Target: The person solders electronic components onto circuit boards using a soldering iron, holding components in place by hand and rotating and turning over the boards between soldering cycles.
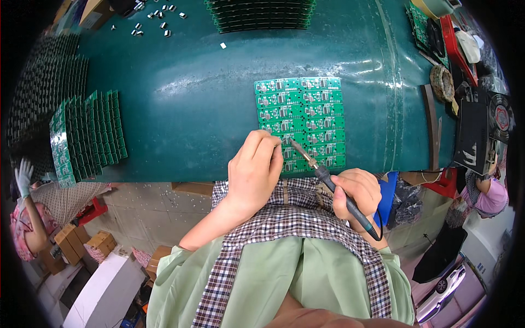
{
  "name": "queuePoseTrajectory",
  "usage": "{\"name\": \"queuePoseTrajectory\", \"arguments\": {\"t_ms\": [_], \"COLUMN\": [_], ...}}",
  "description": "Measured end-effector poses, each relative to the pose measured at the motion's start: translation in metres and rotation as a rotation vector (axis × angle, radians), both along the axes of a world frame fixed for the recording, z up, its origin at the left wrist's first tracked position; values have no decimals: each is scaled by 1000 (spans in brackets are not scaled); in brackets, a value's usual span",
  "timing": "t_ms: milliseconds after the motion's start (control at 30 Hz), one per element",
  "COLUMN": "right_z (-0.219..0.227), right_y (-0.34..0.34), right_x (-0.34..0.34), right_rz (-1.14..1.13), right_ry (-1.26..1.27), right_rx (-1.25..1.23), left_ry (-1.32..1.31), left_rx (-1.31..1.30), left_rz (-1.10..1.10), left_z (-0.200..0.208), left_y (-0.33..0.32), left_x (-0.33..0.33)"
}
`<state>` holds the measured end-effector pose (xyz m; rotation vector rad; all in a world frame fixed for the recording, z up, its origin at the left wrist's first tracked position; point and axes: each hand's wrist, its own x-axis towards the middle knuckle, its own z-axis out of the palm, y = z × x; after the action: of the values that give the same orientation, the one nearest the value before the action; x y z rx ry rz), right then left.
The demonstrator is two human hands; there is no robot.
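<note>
The left hand (pixel 252 172) lies curled over the near left corner of the green circuit panel (pixel 302 123), hiding whatever its fingers pinch there. The right hand (pixel 355 191) is closed around a soldering iron (pixel 328 180), tip on the panel. The panel lies near the front edge of the dark green surface (pixel 186 104), with board stacks (pixel 87 136) at left; the fisheye rim blurs the clutter at right.

One green circuit board panel (pixel 299 124) flat on the table (pixel 180 109), one soldering iron (pixel 333 188), two stacks of green boards, one at left (pixel 87 136) and one at top (pixel 261 13), small metal parts (pixel 150 22) roughly fifteen, one white piece (pixel 223 45).
</note>
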<state>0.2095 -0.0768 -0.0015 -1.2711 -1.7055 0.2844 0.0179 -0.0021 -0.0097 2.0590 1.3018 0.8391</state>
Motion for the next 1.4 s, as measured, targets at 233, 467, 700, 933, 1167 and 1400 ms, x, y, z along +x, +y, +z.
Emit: {"name": "queuePoseTrajectory", "arguments": {"t_ms": [233, 467, 700, 933, 1167, 1400], "right_z": [-1, 4, 4, 5, 4, 4], "right_y": [-2, -9, -14, -6, -5, -12], "right_x": [-3, -5, -2, -6, -7, -5], "right_rz": [2, 19, -40, -21, -17, -23], "right_ry": [-3, -21, -4, -6, -8, 29], "right_rx": [6, 8, 12, -32, -34, 21], "left_ry": [31, 75, -20, -45, -27, -36], "left_rx": [-20, -9, -61, 13, 64, -6], "left_rz": [-34, -61, 20, 20, 5, 13], "left_z": [2, 6, 8, -1, -5, 1], "left_y": [0, -4, -11, -4, -2, -14], "left_x": [3, 3, -4, -1, 1, -6]}}
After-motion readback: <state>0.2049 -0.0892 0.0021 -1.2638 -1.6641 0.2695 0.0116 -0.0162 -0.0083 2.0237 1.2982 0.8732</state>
